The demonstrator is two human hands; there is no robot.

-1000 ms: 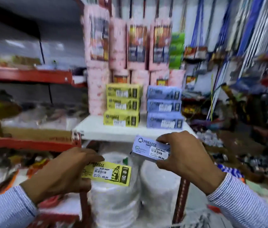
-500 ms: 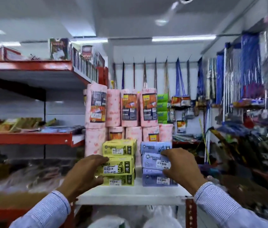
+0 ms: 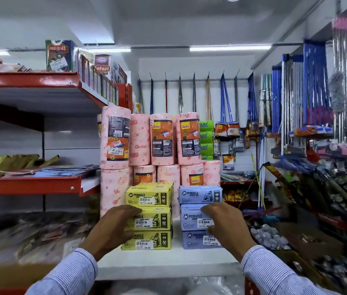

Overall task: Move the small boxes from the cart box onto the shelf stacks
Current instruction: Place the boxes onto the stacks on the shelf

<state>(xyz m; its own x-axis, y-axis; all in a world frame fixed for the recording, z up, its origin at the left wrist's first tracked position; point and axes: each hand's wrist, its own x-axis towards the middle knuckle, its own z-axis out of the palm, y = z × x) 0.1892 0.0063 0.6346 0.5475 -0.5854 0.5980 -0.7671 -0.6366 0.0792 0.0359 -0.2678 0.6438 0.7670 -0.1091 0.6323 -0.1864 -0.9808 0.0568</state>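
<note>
A yellow stack of small boxes (image 3: 149, 194) and a blue stack of small boxes (image 3: 200, 194) stand side by side on the white shelf (image 3: 168, 262). My left hand (image 3: 113, 228) grips a yellow small box (image 3: 153, 219) by its left end, level with the middle of the yellow stack. At the same height against the blue stack, my right hand (image 3: 228, 226) grips a blue small box (image 3: 191, 218) by its right end. I cannot tell whether the held boxes rest in the stacks or hang just in front of them. The cart box is out of view.
Pink kitchen towel rolls (image 3: 162, 141) stand two tiers high right behind the stacks. Red shelves (image 3: 30, 185) with packets run along the left. Brooms and mops (image 3: 315, 92) hang on the right over cluttered racks. Bare shelf surface lies in front of the stacks.
Both hands have risen from below the shelf edge, carrying the yellow and the blue box up to the matching stacks. My view has tilted upward.
</note>
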